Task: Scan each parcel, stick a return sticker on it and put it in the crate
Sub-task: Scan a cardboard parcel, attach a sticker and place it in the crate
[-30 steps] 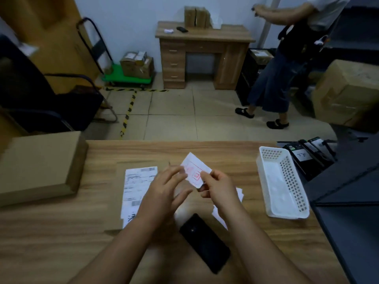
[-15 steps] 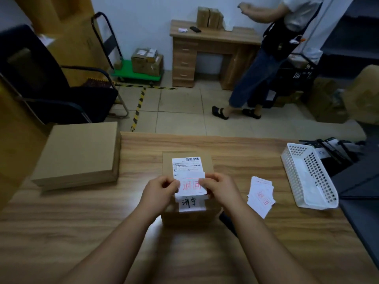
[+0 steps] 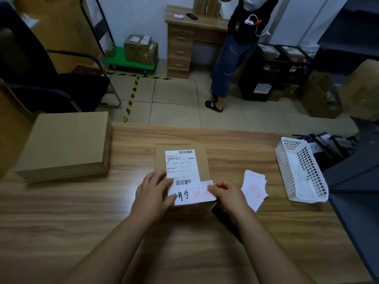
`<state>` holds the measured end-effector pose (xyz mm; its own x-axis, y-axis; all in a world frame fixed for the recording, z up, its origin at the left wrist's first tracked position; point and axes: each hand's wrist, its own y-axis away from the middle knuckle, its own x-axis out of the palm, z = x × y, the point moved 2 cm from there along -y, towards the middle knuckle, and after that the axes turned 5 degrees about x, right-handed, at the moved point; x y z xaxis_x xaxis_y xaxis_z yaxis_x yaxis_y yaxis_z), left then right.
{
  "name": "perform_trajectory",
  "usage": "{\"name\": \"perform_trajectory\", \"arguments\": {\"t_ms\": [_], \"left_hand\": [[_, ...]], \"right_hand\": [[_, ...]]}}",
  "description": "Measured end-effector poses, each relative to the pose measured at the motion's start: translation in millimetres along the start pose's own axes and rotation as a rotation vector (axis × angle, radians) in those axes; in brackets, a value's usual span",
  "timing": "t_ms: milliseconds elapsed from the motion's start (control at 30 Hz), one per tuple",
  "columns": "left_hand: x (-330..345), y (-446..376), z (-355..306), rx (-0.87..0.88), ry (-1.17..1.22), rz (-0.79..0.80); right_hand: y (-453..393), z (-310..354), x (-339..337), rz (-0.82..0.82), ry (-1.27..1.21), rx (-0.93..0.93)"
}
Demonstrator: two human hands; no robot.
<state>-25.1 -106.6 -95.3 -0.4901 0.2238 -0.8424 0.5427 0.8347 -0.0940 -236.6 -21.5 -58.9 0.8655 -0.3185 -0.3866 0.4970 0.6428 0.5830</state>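
Parcel (image 3: 180, 160) sat flat mid-desk (image 3: 82, 212), a small brown cardboard box with a white shipping label (image 3: 182, 165) on top. It looked light and rigid, with matte card that shouldn't slip; best taken by the two long sides, one hand each, not by the label face. The return sticker (image 3: 202, 194) was thin paper, floppy and prone to creasing or catching off-line, lying across the near end of the box top, overlapping the label's lower edge and just overhanging the right edge of the box. Left hand (image 3: 153, 193) lay on the near-left of the box with fingers spread fairly flat, pressing the sticker's left part down. Right hand (image 3: 227, 194) pinched the sticker's right end between thumb and fingertips. Judgement: sticker was going on but not smoothed down; the overhanging end would need wrapping or trimming in. Sticker stack (image 3: 255, 188) sat loose just right of the box, easy to scatter with a wrist. A dark flat device (image 3: 223, 216), probably the scanner or a phone, lay under the right forearm, mostly hidden. White perforated basket (image 3: 301, 171) sat at the desk's right edge, and a stack of flat cardboard (image 3: 63, 144) at far left, well apart. Black crates (image 3: 276, 72) stood on the floor beyond the desk beside a standing person (image 3: 235, 58), who could block the drop-off route.
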Motion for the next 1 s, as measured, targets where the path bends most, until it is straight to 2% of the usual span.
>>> {"name": "perform_trajectory", "arguments": {"t_ms": [167, 333, 500, 567, 633, 733, 833, 900, 1000], "left_hand": [[2, -3, 3, -0.019, 0.016, 0.012], [4, -1, 1, -0.028, 0.025, -0.013], [2, -1, 1, -0.020, -0.007, 0.004], [2, -1, 1, -0.019, -0.015, 0.012], [2, 0, 1, -0.014, -0.025, 0.020], [4, 1, 2, -0.016, -0.029, 0.032], [4, 2, 3, -0.021, -0.035, 0.049], [2, 1, 5, -0.008, -0.054, 0.056], [-1, 1, 6, 0.014, -0.087, 0.077]], "right_hand": [[-3, -1, 5, -0.013, 0.032, -0.044], [-9, 3, 11, -0.181, 0.421, -0.260], [-14, 6, 6, -0.247, 0.676, -0.264], [-15, 2, -3, -0.248, 0.606, -0.160], [-19, -7, -10, -0.231, 0.494, -0.142], [-18, -18, -10, -0.240, 0.419, -0.360], [-13, -27, 6, -0.120, 0.541, -0.588], [-14, -34, 11, -0.094, 0.536, -0.583], [-15, -39, 10, -0.153, 0.460, -0.585]]}}
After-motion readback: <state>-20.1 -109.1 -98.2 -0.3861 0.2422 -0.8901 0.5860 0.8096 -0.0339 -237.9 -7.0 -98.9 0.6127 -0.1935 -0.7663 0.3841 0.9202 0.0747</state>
